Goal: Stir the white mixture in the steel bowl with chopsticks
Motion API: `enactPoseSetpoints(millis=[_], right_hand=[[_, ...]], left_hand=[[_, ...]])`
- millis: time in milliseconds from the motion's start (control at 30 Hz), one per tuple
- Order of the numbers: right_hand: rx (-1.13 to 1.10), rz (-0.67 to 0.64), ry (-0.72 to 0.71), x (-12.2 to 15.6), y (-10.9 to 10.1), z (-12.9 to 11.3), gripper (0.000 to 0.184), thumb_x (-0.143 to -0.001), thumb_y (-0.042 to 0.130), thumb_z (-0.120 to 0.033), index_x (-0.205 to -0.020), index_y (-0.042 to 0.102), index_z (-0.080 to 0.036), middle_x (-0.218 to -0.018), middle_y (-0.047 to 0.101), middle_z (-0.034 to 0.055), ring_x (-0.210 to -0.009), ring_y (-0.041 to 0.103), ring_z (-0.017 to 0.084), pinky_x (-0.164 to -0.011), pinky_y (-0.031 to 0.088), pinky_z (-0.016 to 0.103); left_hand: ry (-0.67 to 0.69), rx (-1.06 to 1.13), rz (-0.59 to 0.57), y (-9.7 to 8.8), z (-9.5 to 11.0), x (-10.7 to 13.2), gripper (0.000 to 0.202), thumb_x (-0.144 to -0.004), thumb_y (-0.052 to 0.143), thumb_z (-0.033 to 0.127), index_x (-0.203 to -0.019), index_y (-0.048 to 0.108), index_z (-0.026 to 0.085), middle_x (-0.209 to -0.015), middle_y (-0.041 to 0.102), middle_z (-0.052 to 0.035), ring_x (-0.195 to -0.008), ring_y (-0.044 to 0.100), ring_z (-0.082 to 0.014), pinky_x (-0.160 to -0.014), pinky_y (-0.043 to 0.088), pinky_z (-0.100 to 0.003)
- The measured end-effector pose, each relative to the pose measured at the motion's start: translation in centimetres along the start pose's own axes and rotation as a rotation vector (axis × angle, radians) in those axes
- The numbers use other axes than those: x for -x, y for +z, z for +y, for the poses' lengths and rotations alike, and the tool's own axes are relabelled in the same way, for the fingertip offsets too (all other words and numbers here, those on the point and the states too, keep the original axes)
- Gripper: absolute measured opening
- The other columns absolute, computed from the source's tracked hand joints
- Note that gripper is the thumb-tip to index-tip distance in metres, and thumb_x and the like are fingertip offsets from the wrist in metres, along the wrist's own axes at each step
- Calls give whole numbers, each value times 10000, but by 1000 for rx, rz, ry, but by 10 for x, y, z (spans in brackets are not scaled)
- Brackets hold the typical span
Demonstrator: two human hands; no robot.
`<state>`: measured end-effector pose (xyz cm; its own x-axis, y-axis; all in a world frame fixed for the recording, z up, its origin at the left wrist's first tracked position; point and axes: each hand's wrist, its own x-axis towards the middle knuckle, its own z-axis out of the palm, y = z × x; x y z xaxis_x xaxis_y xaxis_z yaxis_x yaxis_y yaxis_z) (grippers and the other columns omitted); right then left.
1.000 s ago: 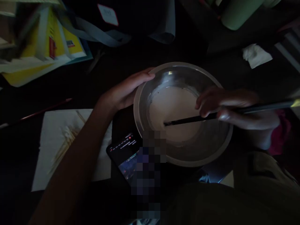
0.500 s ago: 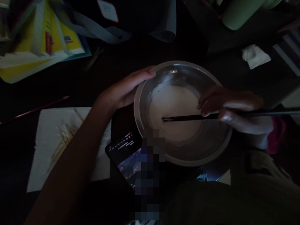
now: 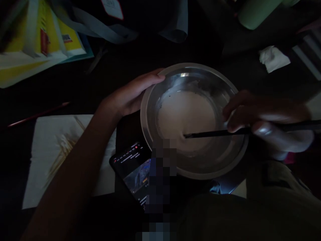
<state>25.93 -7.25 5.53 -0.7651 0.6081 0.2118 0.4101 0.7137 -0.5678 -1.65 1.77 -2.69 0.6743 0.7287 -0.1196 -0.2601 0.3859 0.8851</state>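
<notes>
A round metal bowl sits in the middle of a dark table and holds pale, milky batter. My left hand cups the bowl's left rim, with its fingers curled against the outside. My right hand is over the bowl's right side, closed on dark chopsticks that lie nearly level. Their tips dip into the batter near the bowl's centre.
A lit phone lies just left of the bowl's near edge, beside a white paper with thin sticks on it. Yellow books lie far left, a white tissue and a green cylinder far right. A pencil lies at left.
The chopstick tips have moved right and slightly nearer in the batter, and my right hand has drawn back to the right. My left hand stays on the rim.
</notes>
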Motion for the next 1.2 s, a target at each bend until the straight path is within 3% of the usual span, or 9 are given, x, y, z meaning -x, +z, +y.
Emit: enactPoseSetpoints(millis=[100, 300, 500, 600, 733, 833, 933, 1033, 1200], right_hand=[[90, -37, 24, -3, 11, 3, 101, -958, 558, -294, -978, 622, -219, -926, 655, 29, -977, 618, 161, -778, 531, 321], [293, 215, 96, 0, 9, 0, 232, -996, 469, -326, -830, 593, -221, -825, 635, 38, -866, 629, 195, -746, 455, 424], [38, 146, 12, 0, 7, -4, 282, -1018, 404, -291, -831, 605, -226, -721, 596, 29, -835, 636, 173, -622, 516, 338], [160, 83, -15, -4, 16, 0, 163, -976, 524, -308, -891, 621, -209, -826, 655, 39, -897, 642, 185, -721, 518, 378], [347, 232, 60, -4, 18, 0, 199, -980, 509, -287, -813, 585, -210, -783, 639, 38, -860, 634, 210, -771, 447, 454], [282, 337, 78, -1, 13, -4, 334, -1023, 402, -325, -745, 551, -214, -724, 573, 23, -794, 616, 176, -695, 440, 419], [101, 210, 44, -1, 11, -5, 298, -1024, 396, -340, -829, 590, -224, -740, 579, 30, -827, 620, 170, -619, 482, 359], [158, 78, 20, -5, 16, -2, 209, -1002, 459, -329, -907, 613, -224, -818, 637, 39, -890, 629, 184, -710, 508, 388], [372, 223, 76, -4, 17, -1, 241, -998, 458, -289, -787, 556, -224, -777, 622, 33, -861, 620, 212, -761, 435, 469]], left_hand=[[-11, 3, 3, -2, -1, -1, 374, -962, 401, 161, -1301, 550, 108, -995, 712, -19, -965, 700, -148, -786, 533, -204], [20, 14, -48, -4, -2, -2, 335, -957, 471, 201, -1262, 579, 112, -1072, 707, -43, -962, 700, -162, -831, 544, -242], [-9, -4, -12, -2, 0, 0, 366, -959, 432, 186, -1291, 568, 113, -1073, 714, -47, -945, 697, -153, -801, 540, -237], [-24, -5, 13, -1, 0, 0, 340, -943, 478, 215, -1252, 611, 169, -1072, 730, -35, -957, 694, -178, -787, 552, -260], [8, 4, -13, -1, -1, -1, 325, -951, 467, 193, -1234, 624, 160, -1087, 728, -53, -936, 691, -160, -764, 552, -232], [31, 30, -64, -1, -1, -1, 352, -969, 414, 149, -1277, 580, 104, -1097, 714, -79, -883, 694, -130, -735, 536, -205], [9, 4, -29, 1, 0, -1, 372, -978, 386, 154, -1301, 559, 94, -1075, 711, -83, -930, 698, -158, -794, 531, -241], [-27, -49, 27, 3, 3, -1, 403, -980, 322, 136, -1309, 552, 101, -1026, 706, -45, -1035, 688, -180, -875, 512, -260], [-24, -70, 24, 4, 3, 0, 436, -974, 263, 106, -1310, 542, 103, -997, 704, -1, -1128, 654, -175, -946, 494, -289]])
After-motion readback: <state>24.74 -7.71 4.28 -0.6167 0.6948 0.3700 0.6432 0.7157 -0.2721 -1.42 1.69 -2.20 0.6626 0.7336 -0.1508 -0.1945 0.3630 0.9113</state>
